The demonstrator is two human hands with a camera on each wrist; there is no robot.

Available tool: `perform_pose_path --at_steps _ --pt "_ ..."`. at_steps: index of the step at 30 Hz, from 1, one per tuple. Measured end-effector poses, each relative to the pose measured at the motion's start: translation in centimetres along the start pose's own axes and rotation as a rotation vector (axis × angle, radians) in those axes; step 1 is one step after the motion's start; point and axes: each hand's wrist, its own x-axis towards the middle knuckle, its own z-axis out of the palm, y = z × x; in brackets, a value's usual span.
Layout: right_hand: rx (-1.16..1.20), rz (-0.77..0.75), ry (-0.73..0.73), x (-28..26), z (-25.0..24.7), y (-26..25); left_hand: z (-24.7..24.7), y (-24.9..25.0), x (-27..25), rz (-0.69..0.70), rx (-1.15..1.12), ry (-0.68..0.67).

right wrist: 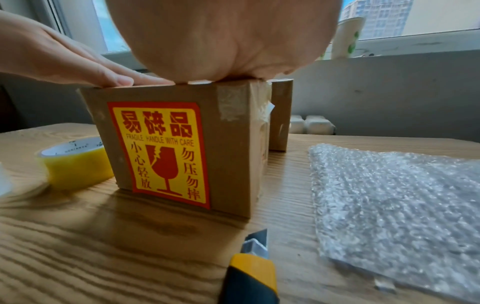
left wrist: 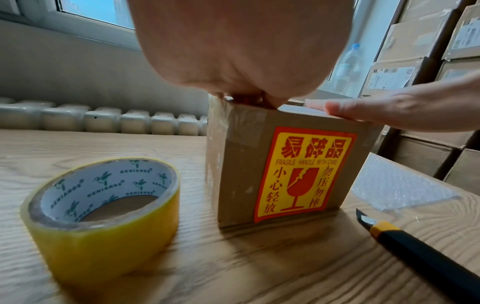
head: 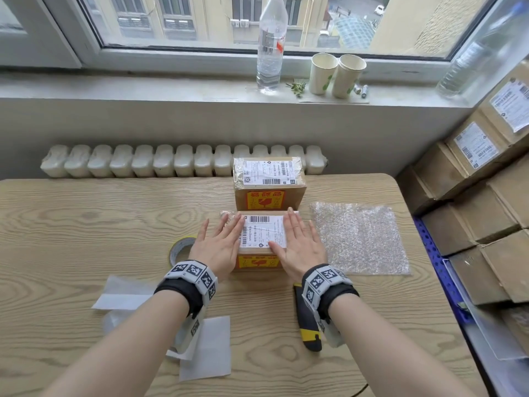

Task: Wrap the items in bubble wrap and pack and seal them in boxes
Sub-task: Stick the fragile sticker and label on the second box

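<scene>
A small cardboard box (head: 264, 233) with a white shipping label on top and a red-and-yellow fragile sticker (left wrist: 301, 172) on its front stands on the wooden table. My left hand (head: 220, 242) lies flat on the left part of its top, fingers straight. On the right part my right hand (head: 297, 242) presses flat on the label. A second taped, labelled box (head: 269, 181) stands right behind. The front box (right wrist: 187, 144) shows clear tape over its top corner. A bubble wrap sheet (head: 360, 236) lies flat to the right.
A yellow tape roll (head: 180, 250) sits left of the box, a black-and-yellow utility knife (head: 309, 325) under my right wrist, and white backing papers (head: 206, 348) near the front edge. Stacked cartons (head: 486, 196) fill the right side. A bottle (head: 270, 44) and paper cups (head: 336, 74) stand on the sill.
</scene>
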Motion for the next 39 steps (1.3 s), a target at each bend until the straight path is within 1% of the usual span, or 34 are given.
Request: perform_pose_path --at_steps 2,3,5,6,12,13,16,19,21,27,30,32,33,35,37,39 --pt "0.054 0.074 0.025 -0.3 -0.2 0.2 -0.1 -0.3 -0.1 -0.02 -0.081 0.012" --pt "0.056 0.074 0.038 -0.5 -0.2 0.1 0.0 -0.5 -0.3 -0.048 -0.134 0.029" --pt "0.027 0.002 0.04 -1.0 -0.2 -0.3 0.3 -1.4 -0.8 -0.09 -0.224 0.072" --pt "0.026 -0.04 0.03 -1.1 -0.1 -0.7 0.6 -1.8 -1.1 -0.09 -0.254 0.086" --pt "0.076 -0.211 0.006 0.6 0.1 -4.3 1.7 -3.6 -2.1 0.044 -0.405 0.163" --pt "0.062 -0.24 -0.005 0.9 0.0 -4.8 1.8 -3.7 -2.1 0.065 -0.407 0.162" --pt "0.008 -0.318 -0.042 1.9 -0.4 -6.4 2.1 -4.4 -2.0 0.096 -0.369 0.083" --pt "-0.018 -0.35 -0.023 1.8 0.0 -7.3 1.7 -4.5 -1.9 0.083 -0.282 0.0" --pt "-0.048 -0.374 0.0 1.2 0.5 -7.4 1.3 -4.4 -2.0 0.071 -0.252 -0.031" --pt "-0.034 -0.394 0.021 -1.0 1.7 -7.9 1.1 -4.0 -2.1 0.059 -0.215 -0.066" --pt "0.058 -0.461 0.015 -2.0 1.8 -7.7 1.2 -3.9 -2.2 0.062 -0.196 -0.059" --pt "0.159 -0.505 0.054 -2.3 1.3 -7.3 1.1 -3.9 -2.2 0.051 -0.196 -0.026" --pt "0.206 -0.489 0.099 -2.4 1.0 -7.1 1.2 -3.7 -2.2 0.063 -0.193 0.02" --pt "0.252 -0.38 0.156 -2.3 0.7 -6.6 1.2 -3.3 -2.5 0.154 -0.146 0.185" --pt "0.246 -0.295 0.126 -1.9 0.7 -6.2 1.6 -3.0 -2.7 0.264 -0.075 0.296" --pt "0.196 -0.289 0.083 -1.3 0.8 -5.8 1.4 -2.6 -3.2 0.312 -0.064 0.342"
